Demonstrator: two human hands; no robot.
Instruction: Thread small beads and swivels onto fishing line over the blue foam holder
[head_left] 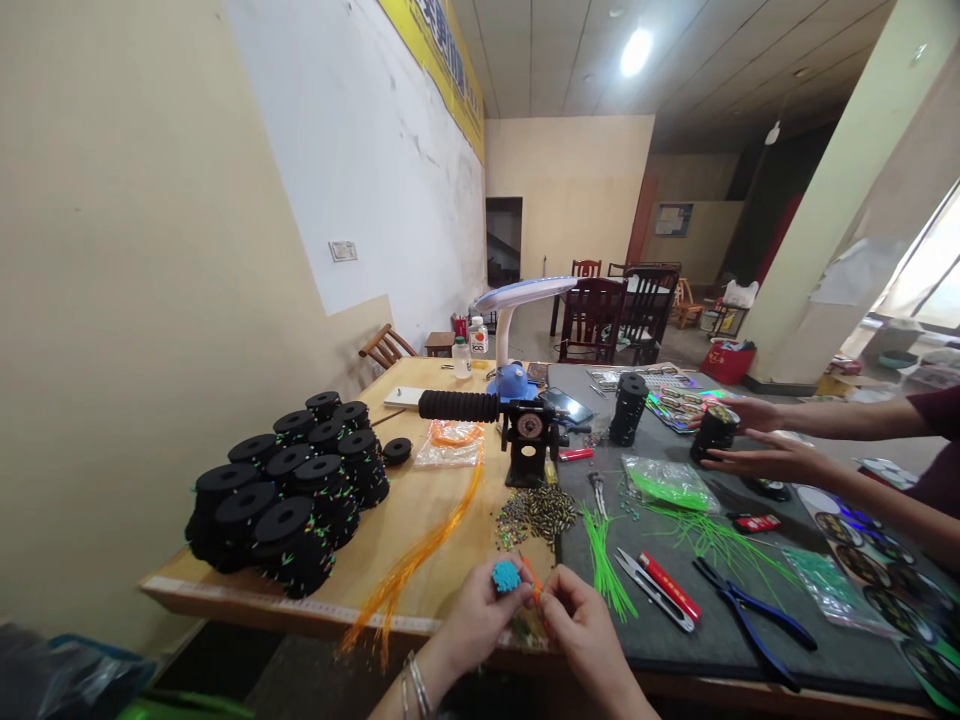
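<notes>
At the table's front edge, my left hand (474,612) is closed around a turquoise bundle (505,576) of small pieces, its knobbly end facing up. My right hand (586,622) pinches a thin orange strand (530,572) beside it; the fingertips of both hands almost meet there. Just beyond the hands lie a heap of small dark-and-gold pieces (551,512) and loose multicoloured beads (513,524). Long orange strands (429,552) trail over the table's front edge on the left. Bright green strands (604,568) lie close to my right hand.
Several black foam spools (289,522) stand at the left. A black winding device (527,440) and a lamp (504,340) stand mid-table. On the grey mat are thread snips (654,590), a red lighter (670,586) and blue pliers (752,610). A co-worker's hands (739,430) hold a black spool at right.
</notes>
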